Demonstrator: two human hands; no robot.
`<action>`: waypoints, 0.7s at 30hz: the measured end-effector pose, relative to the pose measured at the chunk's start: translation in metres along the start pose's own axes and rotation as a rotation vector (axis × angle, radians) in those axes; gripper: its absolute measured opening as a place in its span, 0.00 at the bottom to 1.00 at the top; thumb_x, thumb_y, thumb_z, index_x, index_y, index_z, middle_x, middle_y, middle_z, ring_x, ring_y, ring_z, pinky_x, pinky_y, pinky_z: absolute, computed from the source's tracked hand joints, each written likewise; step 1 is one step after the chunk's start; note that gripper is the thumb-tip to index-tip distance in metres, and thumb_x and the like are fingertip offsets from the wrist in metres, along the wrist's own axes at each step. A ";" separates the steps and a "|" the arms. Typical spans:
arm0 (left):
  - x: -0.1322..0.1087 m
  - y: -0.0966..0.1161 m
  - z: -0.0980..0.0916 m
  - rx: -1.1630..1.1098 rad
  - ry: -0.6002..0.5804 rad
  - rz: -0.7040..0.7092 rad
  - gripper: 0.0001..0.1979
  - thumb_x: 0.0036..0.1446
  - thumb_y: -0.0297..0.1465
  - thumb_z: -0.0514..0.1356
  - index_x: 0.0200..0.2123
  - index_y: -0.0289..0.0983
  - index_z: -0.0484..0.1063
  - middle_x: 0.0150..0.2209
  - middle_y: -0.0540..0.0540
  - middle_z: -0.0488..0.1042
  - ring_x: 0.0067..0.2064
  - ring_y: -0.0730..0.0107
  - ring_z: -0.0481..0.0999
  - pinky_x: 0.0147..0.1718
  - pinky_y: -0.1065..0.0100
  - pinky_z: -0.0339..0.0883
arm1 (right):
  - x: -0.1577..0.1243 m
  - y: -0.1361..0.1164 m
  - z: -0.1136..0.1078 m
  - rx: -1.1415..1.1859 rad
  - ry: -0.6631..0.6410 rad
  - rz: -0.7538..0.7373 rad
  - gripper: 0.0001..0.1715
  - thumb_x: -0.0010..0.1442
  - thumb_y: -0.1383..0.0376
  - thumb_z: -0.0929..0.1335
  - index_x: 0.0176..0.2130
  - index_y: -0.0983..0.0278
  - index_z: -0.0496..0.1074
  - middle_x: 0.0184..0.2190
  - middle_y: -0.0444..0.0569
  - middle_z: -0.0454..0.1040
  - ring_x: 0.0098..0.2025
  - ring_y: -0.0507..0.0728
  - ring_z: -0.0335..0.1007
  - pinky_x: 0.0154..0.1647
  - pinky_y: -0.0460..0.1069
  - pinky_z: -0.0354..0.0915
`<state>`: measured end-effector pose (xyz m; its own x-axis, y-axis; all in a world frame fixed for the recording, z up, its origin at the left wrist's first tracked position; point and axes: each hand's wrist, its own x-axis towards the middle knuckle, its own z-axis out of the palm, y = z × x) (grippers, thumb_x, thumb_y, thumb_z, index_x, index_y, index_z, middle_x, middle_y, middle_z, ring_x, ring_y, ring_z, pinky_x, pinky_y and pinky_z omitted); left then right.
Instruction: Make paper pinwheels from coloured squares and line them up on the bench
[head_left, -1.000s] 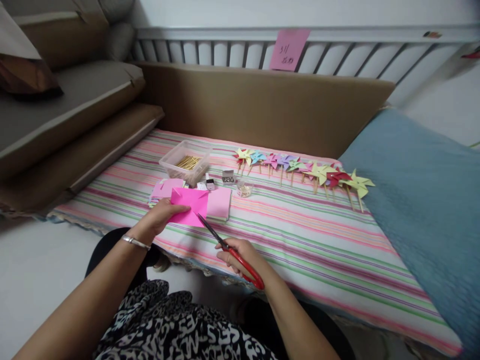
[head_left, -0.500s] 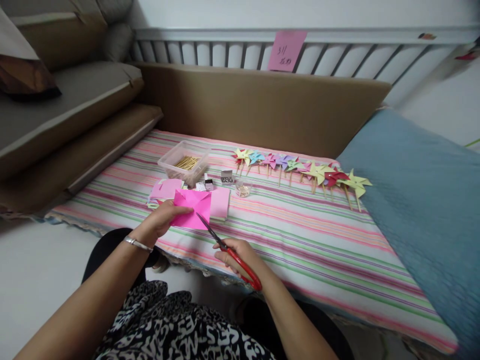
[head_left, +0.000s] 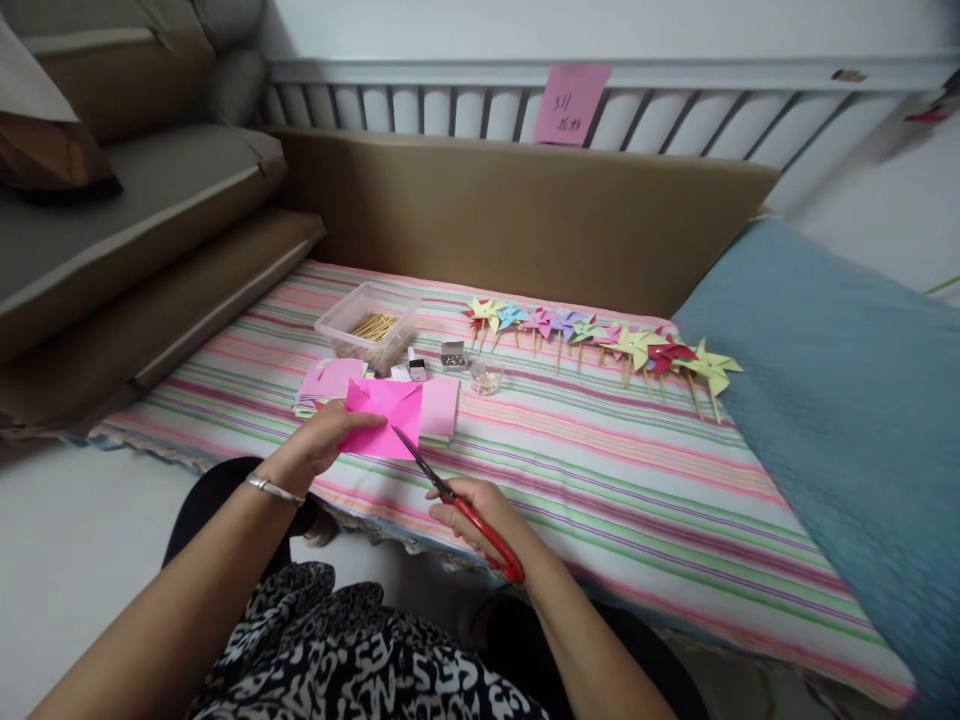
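Observation:
My left hand (head_left: 335, 433) pinches a bright pink paper square (head_left: 401, 408) at its left side, thumb lying on top. Slits or creases show near the square's upper corners. In my right hand (head_left: 476, 510) is a pair of scissors (head_left: 431, 473) with red handles. Its dark blades look closed or almost closed, and their tips lie at the lower right part of the pink paper, close to my left thumb. Behind the square are a stack of light pink paper (head_left: 442, 405) and a pile of mixed coloured paper (head_left: 330, 380).
A clear plastic box (head_left: 367, 325) holds wooden sticks. Beside it stand small boxes of pins (head_left: 452, 356) and a small clear container (head_left: 486, 378). Several finished paper pinwheels (head_left: 566, 325) lie in a row at the back right on the striped cloth (head_left: 600, 460). A brown board (head_left: 487, 215) stands behind.
Hands, paper and scissors keep nearly the same position. Only a very slight shift of the whole view shows.

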<state>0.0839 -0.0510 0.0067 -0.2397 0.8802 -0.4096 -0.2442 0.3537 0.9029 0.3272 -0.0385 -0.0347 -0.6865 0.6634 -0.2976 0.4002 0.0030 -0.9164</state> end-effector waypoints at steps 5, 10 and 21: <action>-0.003 0.003 0.002 0.000 0.008 -0.009 0.18 0.31 0.29 0.73 0.30 0.32 0.77 0.27 0.41 0.80 0.26 0.62 0.77 0.29 0.64 0.71 | -0.001 0.001 0.001 -0.011 0.022 -0.005 0.20 0.54 0.54 0.70 0.41 0.66 0.74 0.17 0.38 0.62 0.18 0.47 0.56 0.20 0.43 0.53; -0.003 0.005 0.003 0.001 0.024 -0.007 0.17 0.31 0.29 0.73 0.29 0.32 0.77 0.26 0.43 0.80 0.26 0.63 0.77 0.28 0.66 0.71 | -0.001 0.000 0.002 0.031 0.010 0.014 0.20 0.54 0.55 0.70 0.42 0.66 0.74 0.19 0.39 0.63 0.18 0.47 0.57 0.20 0.43 0.53; 0.007 -0.004 -0.006 0.048 0.075 -0.001 0.14 0.34 0.27 0.72 0.29 0.32 0.77 0.26 0.42 0.80 0.24 0.63 0.77 0.25 0.68 0.70 | -0.010 0.000 -0.011 -0.166 -0.045 -0.085 0.16 0.53 0.67 0.68 0.44 0.62 0.74 0.23 0.41 0.67 0.24 0.49 0.60 0.25 0.43 0.55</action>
<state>0.0775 -0.0486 -0.0004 -0.3097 0.8543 -0.4174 -0.1992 0.3710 0.9070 0.3404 -0.0366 -0.0285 -0.7467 0.6217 -0.2363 0.4319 0.1829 -0.8832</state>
